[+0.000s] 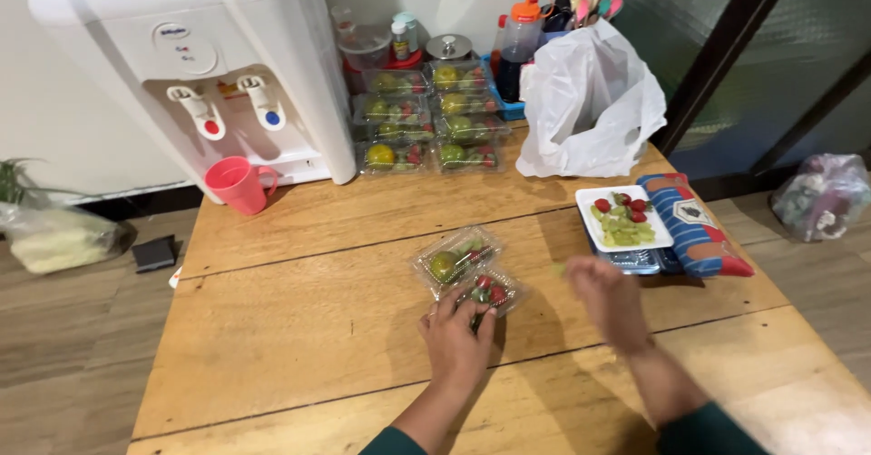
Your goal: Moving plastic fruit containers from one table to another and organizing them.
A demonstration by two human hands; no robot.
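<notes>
My left hand [456, 339] rests on the wooden table [299, 328], its fingertips touching the near edge of an open clear plastic clamshell box [467, 269] that holds a green fruit and small red pieces. My right hand [610, 301] is blurred and hovers just above the table, between that box and a white tray [626, 217] with green and red fruit pieces; whether it holds anything I cannot tell. A blue patterned pouch [694, 224] lies right of the tray.
Several filled clear boxes [426, 115] are stacked at the table's far edge beside a white water dispenser [195, 65]. A pink cup [238, 184] stands under its taps. A white plastic bag [590, 101] and bottles and jars stand at the back right.
</notes>
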